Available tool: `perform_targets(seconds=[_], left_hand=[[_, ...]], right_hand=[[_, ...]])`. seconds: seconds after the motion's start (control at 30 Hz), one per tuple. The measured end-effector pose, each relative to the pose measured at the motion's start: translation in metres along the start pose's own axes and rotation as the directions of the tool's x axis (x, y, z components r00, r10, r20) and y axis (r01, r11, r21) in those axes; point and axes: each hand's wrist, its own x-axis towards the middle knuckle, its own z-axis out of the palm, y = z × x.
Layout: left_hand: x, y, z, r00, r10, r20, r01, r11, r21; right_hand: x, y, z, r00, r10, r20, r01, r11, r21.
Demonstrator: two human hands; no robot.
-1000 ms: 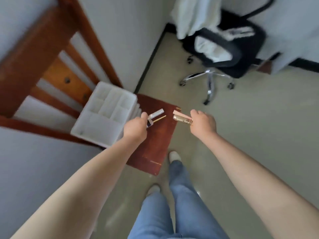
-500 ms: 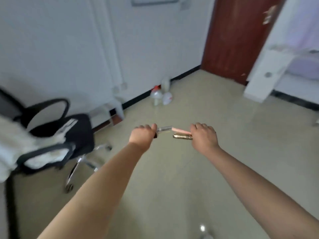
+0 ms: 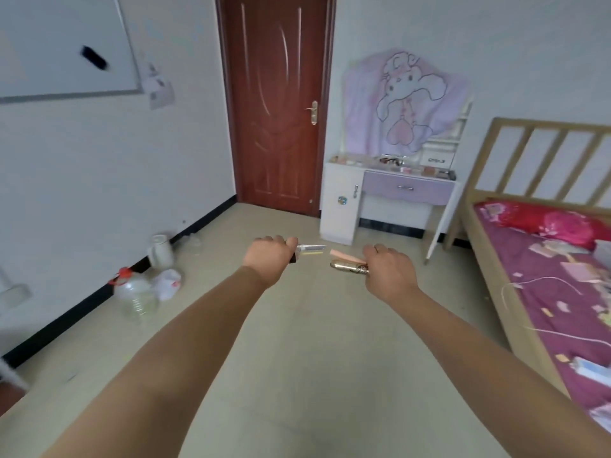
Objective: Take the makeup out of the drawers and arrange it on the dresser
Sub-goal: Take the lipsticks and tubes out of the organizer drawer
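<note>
Both hands are out in front at chest height, each clenched on makeup. Left hand (image 3: 269, 257) grips a few slim pieces by their bases: a silvery clear tube (image 3: 310, 248) and a thin yellow stick (image 3: 310, 254) jut out to the right past the thumb, with a dark end showing under the fist. Right hand (image 3: 390, 271) holds a pink stick (image 3: 344, 256) and, just below it, a gold tube (image 3: 347, 267), both pointing left toward the other hand. The two bundles sit near each other, tips apart, not touching (carried level, probably so nothing slides out of the fists).

Beyond the hands lies bare floor (image 3: 297, 342), and across the room stands the dresser (image 3: 390, 190), white with a lilac drawer (image 3: 406, 188), between the red door (image 3: 277, 104) and the bed (image 3: 545, 276). Its counter already carries a row of small items, too blurred to name. A pink cartoon cloth (image 3: 406, 100) hangs over what is likely its mirror. Bottles (image 3: 135, 292) and a bag sit along the left wall, out of the path.

I judge this as the carrying step: the load is in hand, well apart from the dresser, and setting it down there comes next.
</note>
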Motion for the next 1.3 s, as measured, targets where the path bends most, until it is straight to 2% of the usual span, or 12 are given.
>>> perform_targets(seconds=[0.23,0.43,0.63,0.83,1.03,1.3], left_hand=[[0.216,-0.012,0.037,0.996,0.066,-0.057,-0.064,0.997,0.034],[0.413,-0.031,0.05,0.982,0.152,-0.11,-0.146,0.987,0.058],[0.583,-0.026,0.078,0.964,0.223,-0.146,-0.213,0.974,0.079],[0.762,-0.01,0.118,0.961,0.213,-0.178,-0.207,0.977,0.048],[0.937,-0.019,0.15,0.966,0.191,-0.176,-0.183,0.981,0.061],[1.15,-0.043,0.217,0.982,0.156,-0.102,-0.146,0.984,0.1]], right_hand=[[0.181,0.073,0.035,0.994,0.101,-0.028,-0.101,0.995,-0.012],[0.342,0.142,0.045,0.969,0.244,-0.031,-0.245,0.97,-0.001],[0.479,0.214,0.082,0.952,0.305,-0.027,-0.305,0.952,0.011],[0.626,0.297,0.136,0.944,0.328,-0.034,-0.326,0.944,0.061],[0.782,0.395,0.168,0.953,0.3,-0.052,-0.301,0.953,-0.017],[0.992,0.471,0.241,0.956,0.293,-0.03,-0.292,0.956,0.008]])
